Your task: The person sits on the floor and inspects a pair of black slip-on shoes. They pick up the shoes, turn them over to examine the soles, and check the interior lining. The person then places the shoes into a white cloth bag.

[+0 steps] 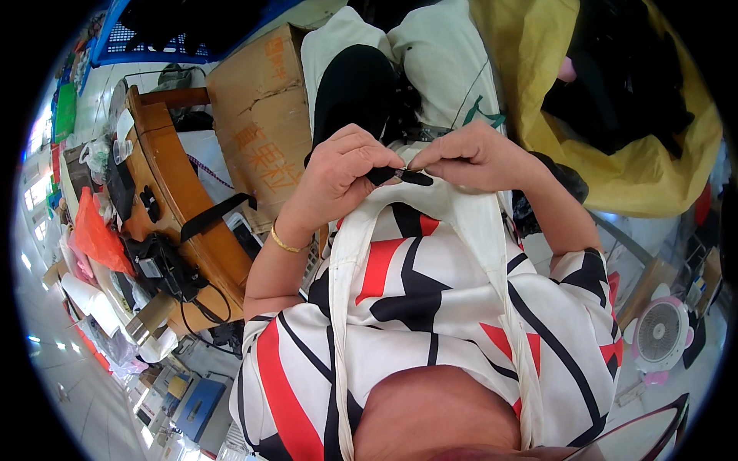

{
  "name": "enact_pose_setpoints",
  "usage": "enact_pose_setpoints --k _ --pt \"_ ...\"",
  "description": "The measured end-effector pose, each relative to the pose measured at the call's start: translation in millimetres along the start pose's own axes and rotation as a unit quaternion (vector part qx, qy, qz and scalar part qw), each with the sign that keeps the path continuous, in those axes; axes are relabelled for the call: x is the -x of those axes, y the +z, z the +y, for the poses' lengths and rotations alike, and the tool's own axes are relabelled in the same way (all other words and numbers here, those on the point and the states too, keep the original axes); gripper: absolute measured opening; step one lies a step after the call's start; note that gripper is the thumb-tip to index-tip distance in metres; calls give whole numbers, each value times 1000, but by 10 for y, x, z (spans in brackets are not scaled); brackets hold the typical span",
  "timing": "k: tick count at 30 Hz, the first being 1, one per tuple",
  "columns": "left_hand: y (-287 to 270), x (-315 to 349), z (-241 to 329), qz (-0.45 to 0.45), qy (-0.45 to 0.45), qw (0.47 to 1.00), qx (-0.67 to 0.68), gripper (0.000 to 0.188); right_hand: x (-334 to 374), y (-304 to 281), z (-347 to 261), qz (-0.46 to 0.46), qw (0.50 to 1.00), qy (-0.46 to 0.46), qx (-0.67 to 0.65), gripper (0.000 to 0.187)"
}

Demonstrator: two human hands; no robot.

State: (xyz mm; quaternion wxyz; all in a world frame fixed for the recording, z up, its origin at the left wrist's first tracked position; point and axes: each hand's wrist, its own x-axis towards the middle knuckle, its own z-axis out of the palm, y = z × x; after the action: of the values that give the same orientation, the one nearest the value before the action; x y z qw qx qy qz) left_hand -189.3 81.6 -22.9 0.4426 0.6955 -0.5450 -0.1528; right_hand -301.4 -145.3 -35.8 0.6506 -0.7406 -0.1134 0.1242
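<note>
My left hand is closed in a pinch on a small black strip of fabric, its ends poking out past the fingers. Close against it, my right hand also pinches with thumb and forefinger; what lies between those fingertips is too small to make out. Both hands are over my lap, at the top of a white apron. Beyond the left hand, a dark piece of cloth rests over the pale fabric on my legs.
An open yellow sack of black material stands at the right. To the left are a cardboard box and a wooden table bearing a black bag. A blue crate sits far left; a small fan stands lower right.
</note>
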Motion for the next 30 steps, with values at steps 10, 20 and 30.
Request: enact_pose_setpoints --k 10,20,30 --pt "122 53 42 50 -17 997 52 27 19 190 151 29 995 29 -95 11" --pt "122 87 39 39 -22 998 45 26 41 240 -24 31 983 112 -139 7" --pt "237 250 36 66 -169 931 316 21 57 315 142 19 974 73 -216 8"
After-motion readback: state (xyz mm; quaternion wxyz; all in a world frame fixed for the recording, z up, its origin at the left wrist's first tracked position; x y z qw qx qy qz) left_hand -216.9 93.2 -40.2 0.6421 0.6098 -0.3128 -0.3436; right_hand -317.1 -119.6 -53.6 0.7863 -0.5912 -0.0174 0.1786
